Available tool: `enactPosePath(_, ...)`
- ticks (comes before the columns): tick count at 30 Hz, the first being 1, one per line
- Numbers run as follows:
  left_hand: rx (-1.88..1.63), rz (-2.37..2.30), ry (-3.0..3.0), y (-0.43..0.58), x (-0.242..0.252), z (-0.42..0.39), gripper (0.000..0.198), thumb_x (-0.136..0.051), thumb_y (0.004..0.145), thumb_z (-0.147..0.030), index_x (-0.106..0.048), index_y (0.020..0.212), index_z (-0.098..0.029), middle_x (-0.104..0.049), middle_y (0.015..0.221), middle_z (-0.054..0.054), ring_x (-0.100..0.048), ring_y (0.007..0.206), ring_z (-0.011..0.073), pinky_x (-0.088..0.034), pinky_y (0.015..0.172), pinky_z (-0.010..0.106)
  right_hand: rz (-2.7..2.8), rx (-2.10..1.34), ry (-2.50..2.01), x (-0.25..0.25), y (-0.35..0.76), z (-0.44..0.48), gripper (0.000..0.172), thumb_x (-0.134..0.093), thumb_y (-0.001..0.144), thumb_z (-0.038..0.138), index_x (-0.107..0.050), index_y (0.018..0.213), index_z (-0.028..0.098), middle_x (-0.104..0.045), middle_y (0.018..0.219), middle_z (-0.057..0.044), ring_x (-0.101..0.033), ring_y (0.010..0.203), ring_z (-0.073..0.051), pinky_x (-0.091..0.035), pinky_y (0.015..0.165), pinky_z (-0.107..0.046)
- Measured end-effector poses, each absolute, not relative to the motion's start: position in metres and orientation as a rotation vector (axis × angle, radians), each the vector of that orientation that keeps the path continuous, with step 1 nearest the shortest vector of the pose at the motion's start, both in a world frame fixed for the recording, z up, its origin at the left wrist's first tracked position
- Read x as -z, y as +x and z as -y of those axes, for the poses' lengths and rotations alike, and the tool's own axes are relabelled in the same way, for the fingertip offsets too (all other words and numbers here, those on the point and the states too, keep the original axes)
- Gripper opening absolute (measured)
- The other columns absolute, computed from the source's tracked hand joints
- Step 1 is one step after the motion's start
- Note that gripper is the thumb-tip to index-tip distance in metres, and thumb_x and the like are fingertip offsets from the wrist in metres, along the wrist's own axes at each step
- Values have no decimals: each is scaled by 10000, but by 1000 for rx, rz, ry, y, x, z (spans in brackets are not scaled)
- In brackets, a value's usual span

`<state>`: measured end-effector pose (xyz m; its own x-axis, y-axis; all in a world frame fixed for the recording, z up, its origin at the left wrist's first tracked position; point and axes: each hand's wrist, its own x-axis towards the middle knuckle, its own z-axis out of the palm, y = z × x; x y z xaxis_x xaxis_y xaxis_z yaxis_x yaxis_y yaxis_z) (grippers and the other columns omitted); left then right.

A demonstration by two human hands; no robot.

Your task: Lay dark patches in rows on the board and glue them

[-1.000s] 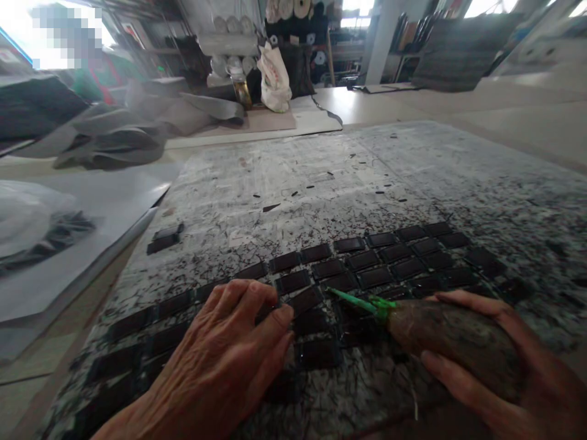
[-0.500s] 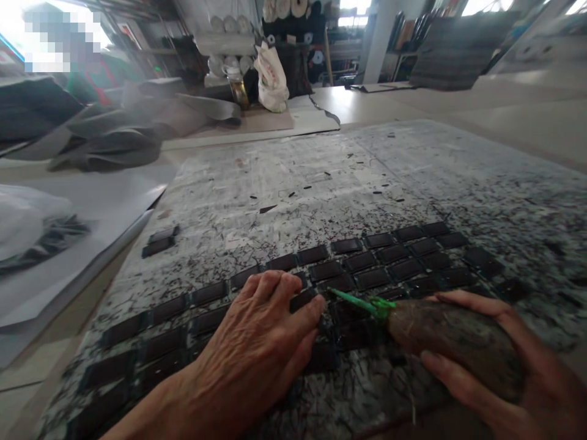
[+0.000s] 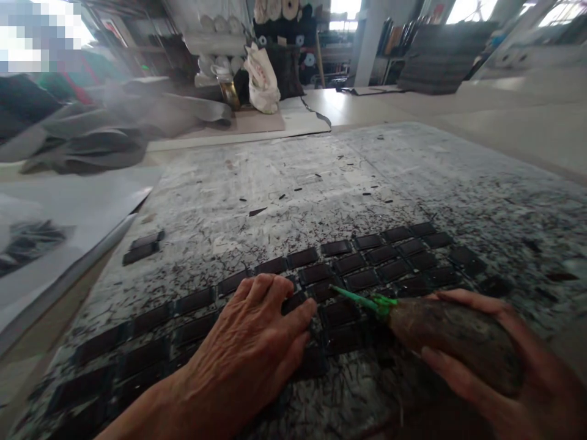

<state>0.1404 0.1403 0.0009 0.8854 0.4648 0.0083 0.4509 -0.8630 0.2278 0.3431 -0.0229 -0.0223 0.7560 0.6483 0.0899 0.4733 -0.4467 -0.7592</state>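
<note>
My left hand [image 3: 250,348] lies palm down on rows of small dark rectangular pieces [image 3: 367,278] set out on a speckled, glue-stained board [image 3: 298,183], its fingers spread flat over them. My right hand [image 3: 495,366] is wrapped round a grimy brown squeeze bottle [image 3: 452,342] lying on its side. The bottle's green nozzle [image 3: 360,300] points left, its tip just above the pieces right of my left fingertips.
Two loose dark pieces [image 3: 141,247] lie apart at the board's left edge. White sheets [image 3: 82,208] and grey folded material [image 3: 87,146] sit to the left. A white bag [image 3: 261,79], a jar [image 3: 228,91] and rolls stand at the back. A blurred person is at the far left.
My left hand slid right and forward along the pieces, closing on the nozzle tip. The right hand and bottle barely moved. The view has shifted slightly, so the board's contents appear further left.
</note>
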Motion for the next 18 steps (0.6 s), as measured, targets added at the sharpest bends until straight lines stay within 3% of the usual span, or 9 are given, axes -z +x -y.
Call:
enactPosePath(6, -78, -711, 2795, 143, -4, -141, 281, -430, 894, -234, -610, 1102, -290, -523, 1075, 66, -462, 1019, 256, -435, 906, 504, 864, -220, -2151, 26, 352, 28, 473, -644, 666, 565, -534, 1060, 328, -647, 994, 0, -631, 816, -227, -533, 758, -356)
enactPosePath(18, -16, -728, 2717, 147, -8, -143, 267, -450, 875, -238, -624, 1066, -304, -543, 1058, 46, -459, 1018, 250, -405, 924, 514, 767, -302, -2111, 22, 351, 27, 468, -661, 650, 558, -520, 1046, 351, -611, 1012, 19, -600, 850, -222, -492, 811, -385)
